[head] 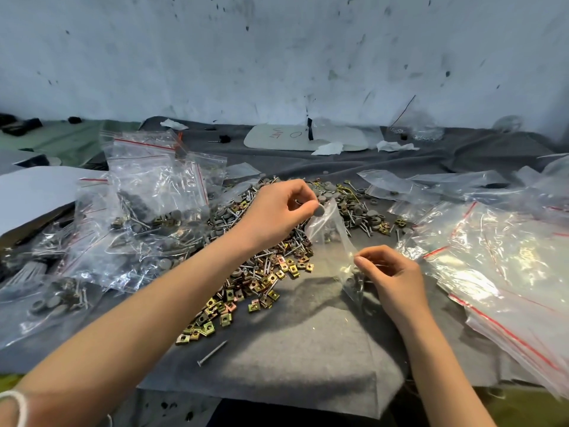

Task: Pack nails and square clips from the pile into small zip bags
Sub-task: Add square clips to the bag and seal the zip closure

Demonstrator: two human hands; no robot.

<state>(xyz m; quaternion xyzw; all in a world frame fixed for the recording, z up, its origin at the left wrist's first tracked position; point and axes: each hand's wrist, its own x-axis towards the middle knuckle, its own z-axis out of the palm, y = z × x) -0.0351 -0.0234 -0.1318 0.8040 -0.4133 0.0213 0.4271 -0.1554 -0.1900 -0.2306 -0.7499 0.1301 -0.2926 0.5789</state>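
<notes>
A pile of nails with grey round caps and brass-coloured square clips (264,272) spreads across the grey felt cloth (292,349). My left hand (277,211) hovers over the pile and pinches a grey-capped nail (318,210) at the mouth of a small clear zip bag (332,238). My right hand (394,272) pinches that bag's edge lower down and holds it up. A few pieces show through the bag's bottom. One loose nail (212,352) lies alone on the cloth near me.
Filled zip bags (147,211) with red strips are heaped at the left. Empty zip bags (492,257) are stacked at the right. A white board (304,137) and crumpled tissues lie at the back by the wall.
</notes>
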